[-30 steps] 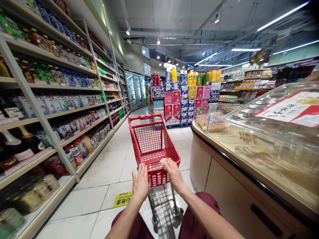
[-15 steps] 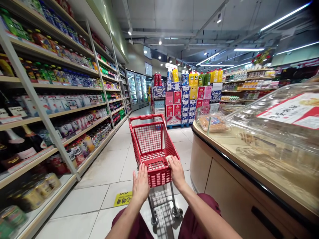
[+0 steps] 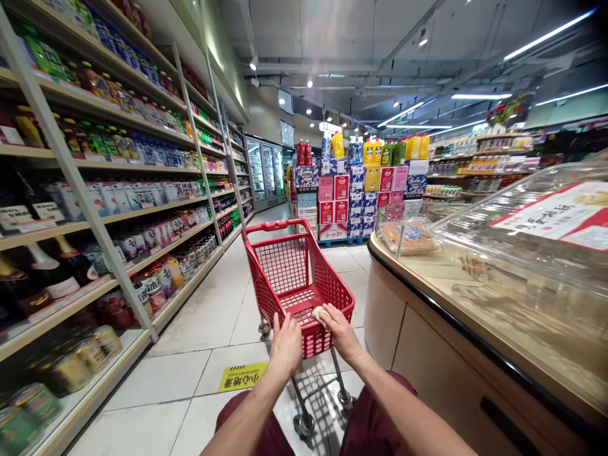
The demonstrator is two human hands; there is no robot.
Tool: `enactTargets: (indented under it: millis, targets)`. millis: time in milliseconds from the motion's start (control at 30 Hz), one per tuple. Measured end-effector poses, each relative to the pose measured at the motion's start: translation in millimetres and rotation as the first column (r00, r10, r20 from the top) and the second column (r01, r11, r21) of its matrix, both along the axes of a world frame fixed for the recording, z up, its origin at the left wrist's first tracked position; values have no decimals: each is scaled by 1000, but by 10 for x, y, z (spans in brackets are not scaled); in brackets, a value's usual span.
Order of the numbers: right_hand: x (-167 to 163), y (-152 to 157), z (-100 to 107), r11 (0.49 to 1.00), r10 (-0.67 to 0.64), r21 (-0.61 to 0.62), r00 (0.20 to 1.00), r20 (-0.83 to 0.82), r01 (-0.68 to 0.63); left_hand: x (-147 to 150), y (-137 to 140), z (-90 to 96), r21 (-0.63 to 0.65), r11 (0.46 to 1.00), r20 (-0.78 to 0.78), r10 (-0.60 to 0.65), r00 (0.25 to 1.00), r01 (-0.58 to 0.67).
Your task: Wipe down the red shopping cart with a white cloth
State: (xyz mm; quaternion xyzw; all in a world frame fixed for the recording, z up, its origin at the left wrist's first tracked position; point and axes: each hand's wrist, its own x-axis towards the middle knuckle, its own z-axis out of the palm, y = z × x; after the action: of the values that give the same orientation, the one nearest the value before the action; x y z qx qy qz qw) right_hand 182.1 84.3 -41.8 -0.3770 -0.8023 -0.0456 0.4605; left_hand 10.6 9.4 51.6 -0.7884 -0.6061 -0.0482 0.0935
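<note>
A red plastic shopping cart (image 3: 284, 263) with a grid basket stands directly before my knees, its near end turned a little to the right. My left hand (image 3: 286, 345) lies at the near left corner of the basket rim, fingers stretched out and holding nothing. On the near rim further right, my right hand (image 3: 339, 329) presses a small crumpled white wad (image 3: 320, 314), which looks like tissue or cloth. Its fingers partly cover the wad and that stretch of rim.
Drink shelves (image 3: 142, 218) line the left side. A bakery counter (image 3: 403, 316) with a clear cover stands close on the right. Stacked drink cartons (image 3: 334, 212) are ahead. A yellow floor sticker (image 3: 242, 377) lies left of the cart.
The cart's near end has swung to the right. My left hand has moved right with the corner, and my right hand with the white wad now sits further along the near rim.
</note>
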Motion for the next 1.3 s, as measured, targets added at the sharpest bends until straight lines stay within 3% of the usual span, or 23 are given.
enactTargets:
  millis: [167,267,433,600,733,833,933,1000,1167,1233,1300]
  targets:
    - [469,199,47,987,-109,-116,994,0,108,428,12,4,-30,993,43,-115,992,117]
    - [688,269,139,959,-198,-208,980,-7,193,477,132,43,-62,968,33,-242,970,244]
    - [556,80,214,920,-263,-319,962,-69,228,197,432,77,-58,998,-61,2,998,-5]
    - [333,-250,122,958,-175,-253,973,-149,134,66,458,-5,9,1000,-94,-20,995,21]
    - [394,-240,105,937,-291,-243,945,-147,251,-86,391,27,32,999,-82,40,996,-37]
    - [193,-174,156,914,-382,-220,904,-193,340,-214,364,71,69,989,-58,139,989,-135]
    - [-50,-161,220,961,-268,-109,949,-165,253,-281,325,90,73,990,-66,123,990,-118]
    - [-39,-163,249,977,-208,-79,971,-115,200,-320,287,93,82,992,-72,101,992,-95]
    - [186,-111,256,899,-421,-206,892,-163,387,-366,192,77,140,975,-56,185,981,-175]
    - [95,-90,273,923,-368,-187,915,-165,337,-349,159,79,149,974,-57,181,982,-171]
    - [-1,-89,319,970,-217,-139,967,-131,198,-347,121,102,158,978,-59,144,988,-134]
